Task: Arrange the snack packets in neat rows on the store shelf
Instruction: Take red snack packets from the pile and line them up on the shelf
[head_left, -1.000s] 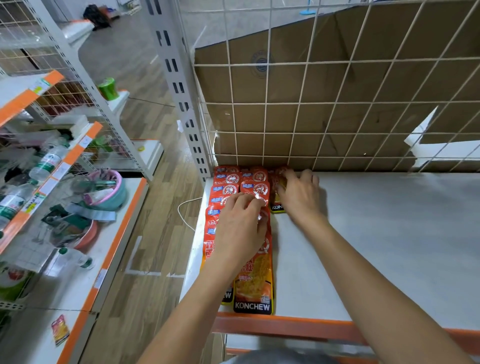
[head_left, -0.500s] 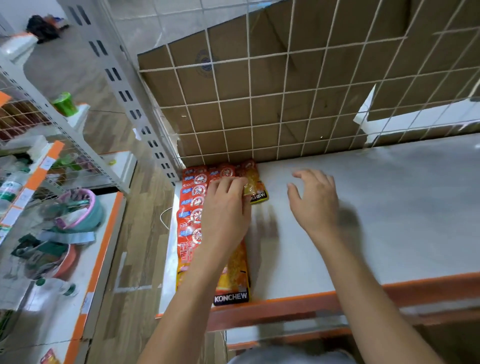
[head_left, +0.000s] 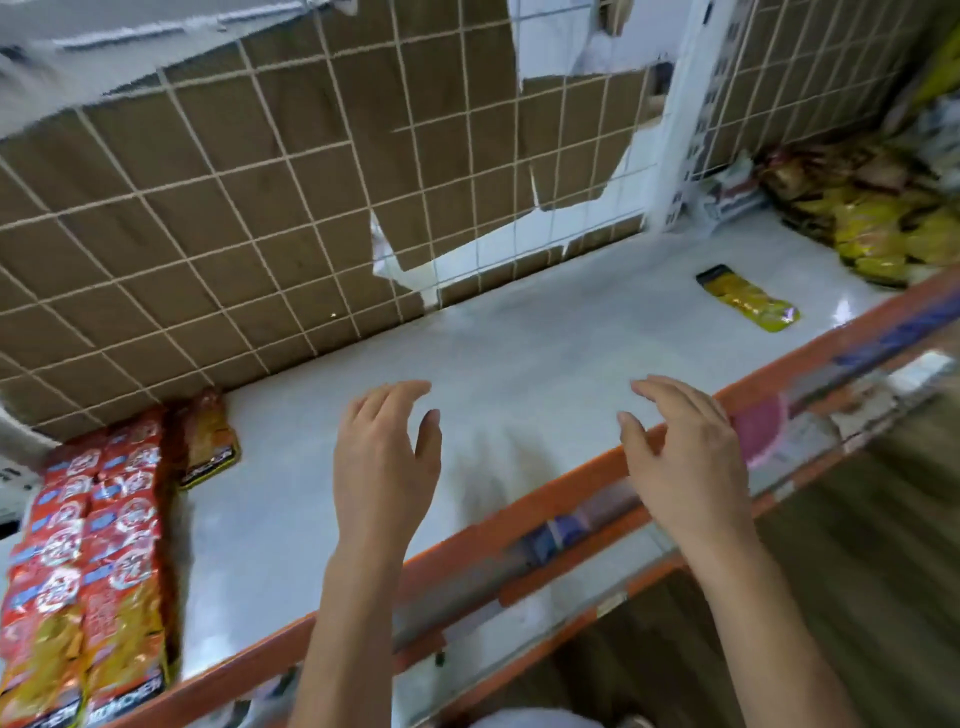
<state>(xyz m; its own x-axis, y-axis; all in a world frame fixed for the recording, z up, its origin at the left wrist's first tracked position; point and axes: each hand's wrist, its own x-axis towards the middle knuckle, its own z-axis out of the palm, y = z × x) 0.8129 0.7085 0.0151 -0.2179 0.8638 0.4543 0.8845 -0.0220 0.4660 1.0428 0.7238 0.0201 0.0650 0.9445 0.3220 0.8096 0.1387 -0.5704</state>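
Let go of the red foil snack packets (head_left: 98, 545) now
Left hand (head_left: 384, 457) and right hand (head_left: 685, 462) hover open, empty, over the white metal shelf (head_left: 519, 353).

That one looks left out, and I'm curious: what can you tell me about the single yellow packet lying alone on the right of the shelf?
The yellow packet is a flat, long, glossy, plastic-looking pouch with a black band at its far end. It lies flat and slanted on the white shelf, near the orange front edge, apart from the heap of packets further right. Nothing else touches it. Its print is too blurred to read.
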